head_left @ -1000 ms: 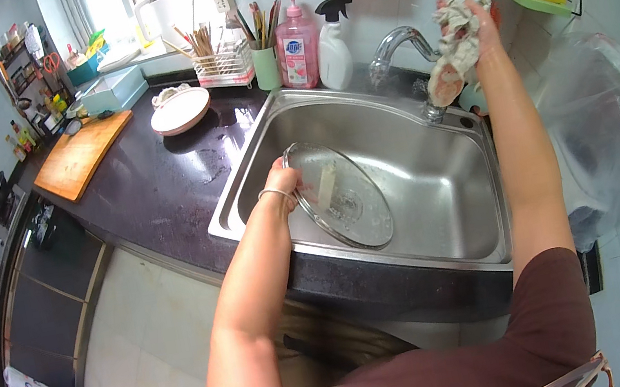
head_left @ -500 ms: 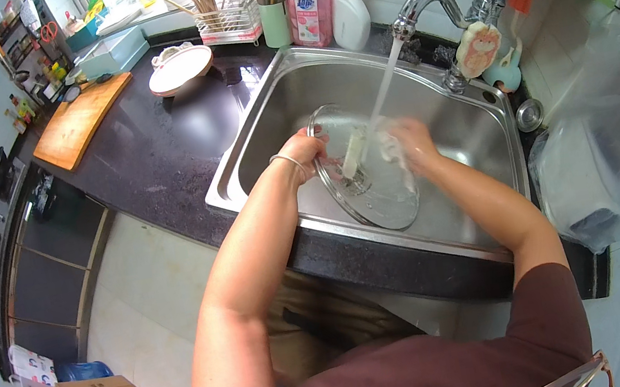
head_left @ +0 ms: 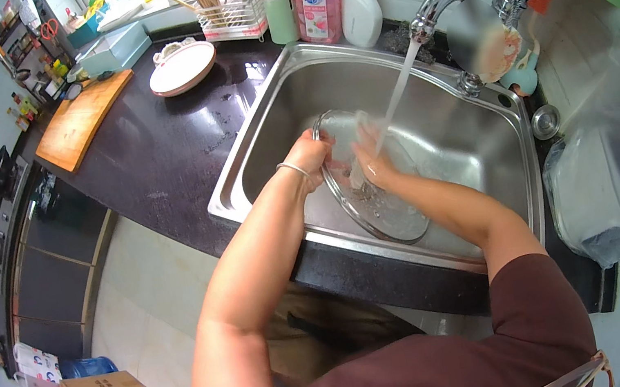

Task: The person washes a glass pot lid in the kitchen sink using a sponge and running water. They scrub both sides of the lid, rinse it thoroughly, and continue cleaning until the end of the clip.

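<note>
My left hand (head_left: 311,160), closed around the metal rim, holds a clear glass pot lid (head_left: 397,215) tilted inside the steel sink (head_left: 446,116). Over the lid's face is my right hand (head_left: 373,156), its fingers smeared by motion. A whitish cloth (head_left: 358,177) appears pressed between that hand and the glass, mostly hidden. Water from the curved chrome faucet (head_left: 436,5) falls in a stream (head_left: 400,85) beside my right hand.
Behind the sink stand a pink soap bottle (head_left: 317,1), a white spray bottle (head_left: 361,6) and a green utensil cup (head_left: 281,18). A white bowl (head_left: 182,70) and a wooden cutting board (head_left: 86,121) lie leftward. A plastic-wrapped white container (head_left: 588,194) sits right of the sink.
My right hand has swept left across the lid, from its right side toward its middle. My left hand keeps its grip on the rim, and the water still runs.
</note>
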`<state>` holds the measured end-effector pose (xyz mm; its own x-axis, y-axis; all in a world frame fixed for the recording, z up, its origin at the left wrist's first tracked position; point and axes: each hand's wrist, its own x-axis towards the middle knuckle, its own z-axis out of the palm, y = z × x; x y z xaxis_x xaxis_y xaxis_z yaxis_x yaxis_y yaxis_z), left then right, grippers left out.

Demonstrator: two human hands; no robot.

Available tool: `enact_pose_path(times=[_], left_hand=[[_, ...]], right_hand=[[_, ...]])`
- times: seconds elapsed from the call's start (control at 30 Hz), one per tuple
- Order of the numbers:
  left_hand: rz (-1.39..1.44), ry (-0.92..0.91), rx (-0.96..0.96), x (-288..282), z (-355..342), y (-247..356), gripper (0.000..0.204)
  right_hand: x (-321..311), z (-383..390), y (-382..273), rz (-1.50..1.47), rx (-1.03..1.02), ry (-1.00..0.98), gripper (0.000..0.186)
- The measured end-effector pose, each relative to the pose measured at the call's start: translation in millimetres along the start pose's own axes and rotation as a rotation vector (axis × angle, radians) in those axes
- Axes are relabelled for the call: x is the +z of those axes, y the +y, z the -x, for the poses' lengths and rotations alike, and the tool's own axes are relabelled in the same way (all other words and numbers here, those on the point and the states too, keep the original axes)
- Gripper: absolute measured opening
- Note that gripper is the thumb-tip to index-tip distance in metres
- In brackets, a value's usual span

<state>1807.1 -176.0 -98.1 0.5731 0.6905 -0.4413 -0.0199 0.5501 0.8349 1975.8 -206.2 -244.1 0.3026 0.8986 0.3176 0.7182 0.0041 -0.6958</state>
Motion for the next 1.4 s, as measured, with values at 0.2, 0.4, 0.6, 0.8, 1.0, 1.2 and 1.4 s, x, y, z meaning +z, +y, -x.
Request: enact_pose_path(times=[0.2, 0.4, 0.6, 0.8, 1.0, 1.2, 1.4], left_hand=[[-0.033, -0.013, 0.111, -10, -4, -8, 0.046], [-0.126, 0.070, 0.177, -6, 11, 4, 0.062], [-0.088, -0.017, 0.092, -2, 10, 3, 0.069], [-0.110, 0.065, 0.032, -21, 1, -3, 0.070], [-0.009, 0.004, 0.055, -8, 7, -1, 0.070], [-0.018, 0.000, 0.078, -12, 6, 2, 0.073], [0.019, 0.005, 0.070, 0, 8, 3, 0.075]], right_hand=[[-31, 10, -76, -0.387, -0.382, -0.102, 0.035], [-81, 83, -51, -0.454, -0.337, -0.516, 0.016], [-61, 29, 60, 0.091, 0.169, -0.185, 0.018], [-17, 31, -76, -0.104, -0.209, 0.033, 0.024], [-18, 4, -6, 0.101, 0.121, 0.058, 0.026], [-16, 15, -77, -0.143, -0.269, 0.082, 0.028], [0, -36, -12, 0.237, 0.041, 0.137, 0.032]])
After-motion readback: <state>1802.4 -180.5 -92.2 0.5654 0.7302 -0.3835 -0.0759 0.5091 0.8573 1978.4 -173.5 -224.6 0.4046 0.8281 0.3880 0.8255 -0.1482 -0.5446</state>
